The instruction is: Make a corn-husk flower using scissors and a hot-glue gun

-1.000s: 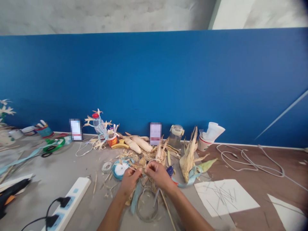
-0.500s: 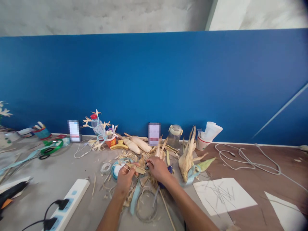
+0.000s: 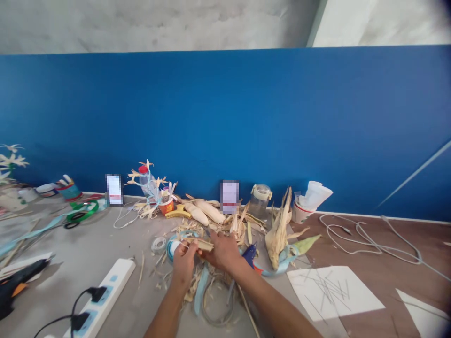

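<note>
My left hand (image 3: 183, 260) is closed on a dry strip of corn husk (image 3: 200, 243), which sticks out to the right. My right hand (image 3: 222, 251) lies just beside it, fingers curled at the husk's right end over a heap of husk scraps (image 3: 211, 230). Under both hands sit a roll of pale blue ribbon (image 3: 172, 246) and a coil of wire (image 3: 215, 300). A blue glue gun (image 3: 249, 252) rests right of my right hand.
Peeled corn cobs (image 3: 204, 211), a husked ear (image 3: 278, 232), a jar (image 3: 260, 201) and paper cups (image 3: 305, 206) line the blue wall. A power strip (image 3: 102, 295) lies front left, white cables (image 3: 366, 232) and paper with wires (image 3: 331, 291) to the right.
My hands have shifted slightly up and away over the husk heap. The right hand moved from pulling apart at the right back close to the left hand's husk strip.
</note>
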Demonstrator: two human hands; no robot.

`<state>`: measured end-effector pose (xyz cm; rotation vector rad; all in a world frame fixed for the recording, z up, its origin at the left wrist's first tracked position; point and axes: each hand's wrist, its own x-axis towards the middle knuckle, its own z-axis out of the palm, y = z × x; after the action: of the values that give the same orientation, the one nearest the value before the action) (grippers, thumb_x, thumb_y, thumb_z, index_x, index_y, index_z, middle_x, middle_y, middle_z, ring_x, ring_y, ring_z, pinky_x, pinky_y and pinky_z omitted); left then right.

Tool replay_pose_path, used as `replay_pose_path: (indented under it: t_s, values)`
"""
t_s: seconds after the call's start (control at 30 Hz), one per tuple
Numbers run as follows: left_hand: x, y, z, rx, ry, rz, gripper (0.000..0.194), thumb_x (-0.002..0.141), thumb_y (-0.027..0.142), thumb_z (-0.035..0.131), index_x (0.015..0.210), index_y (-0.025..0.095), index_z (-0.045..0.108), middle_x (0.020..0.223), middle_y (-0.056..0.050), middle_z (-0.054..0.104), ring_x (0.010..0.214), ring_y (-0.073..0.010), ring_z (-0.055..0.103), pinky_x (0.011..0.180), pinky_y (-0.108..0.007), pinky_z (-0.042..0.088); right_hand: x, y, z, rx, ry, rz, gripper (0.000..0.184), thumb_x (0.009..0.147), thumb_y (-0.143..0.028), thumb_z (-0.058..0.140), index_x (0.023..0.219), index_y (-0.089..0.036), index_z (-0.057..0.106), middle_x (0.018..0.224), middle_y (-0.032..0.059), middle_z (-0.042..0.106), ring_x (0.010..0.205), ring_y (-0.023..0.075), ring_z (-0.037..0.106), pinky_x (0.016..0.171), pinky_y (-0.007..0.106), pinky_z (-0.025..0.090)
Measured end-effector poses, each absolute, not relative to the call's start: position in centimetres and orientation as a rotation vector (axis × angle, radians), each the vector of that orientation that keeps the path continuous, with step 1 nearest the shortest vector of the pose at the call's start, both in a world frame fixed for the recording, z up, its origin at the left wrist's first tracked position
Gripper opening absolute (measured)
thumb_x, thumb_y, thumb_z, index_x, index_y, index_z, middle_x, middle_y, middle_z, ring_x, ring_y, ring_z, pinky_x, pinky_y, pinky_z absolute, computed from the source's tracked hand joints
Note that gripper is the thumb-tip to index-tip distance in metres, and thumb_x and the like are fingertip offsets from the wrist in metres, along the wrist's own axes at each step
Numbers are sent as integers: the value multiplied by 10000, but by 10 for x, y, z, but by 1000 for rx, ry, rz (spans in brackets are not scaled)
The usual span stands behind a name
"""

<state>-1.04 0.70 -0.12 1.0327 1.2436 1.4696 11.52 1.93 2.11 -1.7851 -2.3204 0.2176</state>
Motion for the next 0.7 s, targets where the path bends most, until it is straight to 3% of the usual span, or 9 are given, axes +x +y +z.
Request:
replay_pose_path:
  t_s: [0.1, 0.2, 0.27, 0.37, 0.47, 0.6, 0.7]
  values:
    - [-12, 7, -4, 1037, 1302, 1507, 308, 683, 414, 593, 496, 177, 535, 465, 27, 540, 487, -126, 505, 550, -247, 398, 117, 15, 20, -1698, -2314, 294, 438, 708, -323, 607, 1114, -170, 547, 984, 136, 659, 869, 291, 602, 753, 374, 370]
    - [-13, 7, -6, 1050, 1311, 1523, 336, 692, 427, 586, 473, 182, 518, 468, 24, 543, 502, -126, 509, 575, -247, 398, 123, 18, 22, -1699, -2288, 375, 217, 732, -190, 557, 933, -178, 637, 851, 82, 690, 787, 237, 618, 691, 301, 370]
    - [-13, 8, -8, 1056, 1319, 1523, 337, 697, 430, 583, 477, 183, 523, 474, 25, 546, 510, -127, 511, 582, -246, 394, 131, 24, 26, -1732, -2238, 382, 199, 774, -149, 491, 881, -195, 652, 822, 57, 693, 777, 204, 621, 683, 274, 368]
    - [-13, 8, -12, 1059, 1345, 1508, 340, 701, 439, 584, 487, 180, 532, 486, 23, 548, 515, -127, 510, 574, -243, 385, 149, 39, 34, -1805, -2121, 327, 292, 815, -147, 433, 1032, -216, 616, 970, 71, 668, 897, 202, 597, 769, 286, 363]
    - [-11, 7, -12, 1087, 1318, 1491, 337, 717, 428, 578, 494, 179, 532, 491, 22, 548, 523, -128, 514, 589, -244, 391, 169, 51, 45, -1918, -1955, 172, 434, 832, -181, 415, 1264, -189, 451, 1177, 169, 540, 1027, 270, 523, 852, 390, 323]
    - [-9, 6, -8, 1118, 1300, 1480, 330, 735, 409, 568, 499, 180, 530, 495, 17, 554, 537, -132, 523, 603, -249, 401, 178, 52, 57, -1937, -1740, -171, 522, 760, -278, 563, 1270, -235, 457, 1351, 182, 337, 1170, 350, 382, 915, 464, 271]
    - [-8, 5, -7, 1105, 1302, 1477, 323, 726, 409, 577, 501, 183, 527, 488, 17, 553, 526, -134, 522, 589, -252, 405, 169, 43, 56, -1772, -1827, -116, 385, 817, -288, 491, 1192, -214, 531, 1317, 152, 395, 1197, 296, 367, 951, 405, 269]
